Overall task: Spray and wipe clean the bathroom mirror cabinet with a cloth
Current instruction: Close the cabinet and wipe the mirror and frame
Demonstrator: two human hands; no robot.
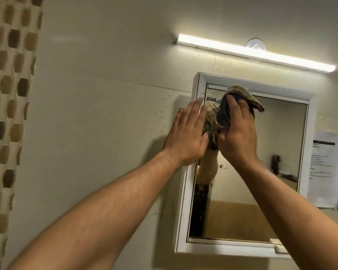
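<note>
Step in hand: wiping, by my read, up at the top-left corner of the mirror cabinet (222,248).
Cloth: the cloth (248,96) is bunched against the glass just under the cabinet's top frame, near its left side.
Right grip: the right hand (238,129) is curled round the cloth, fingers over the wad, pressing it to the mirror.
Left grip: the left hand (187,133) lies flat on the cabinet's left frame, fingers straight and a little spread, holding nothing.
Do it well: flatten that wad! A broader fold would cover more glass per pass. Work from the cabinet's top down in overlapping rows, so any drips get caught.
Brace: the left palm looks to be steadying the door. Even pressure should stop it swinging.
Watch for: specks (220,167) on the glass below the hands, toward the cabinet's middle, which will likely want a firmer rub.
Unclear: a dark mottled band (200,207) in the cabinet's lower left. Dirt or reflection, I cannot tell.
Spray: no bottle in view.
Around: a light bar (256,53) above the cabinet and papers (324,168) to its right.
</note>
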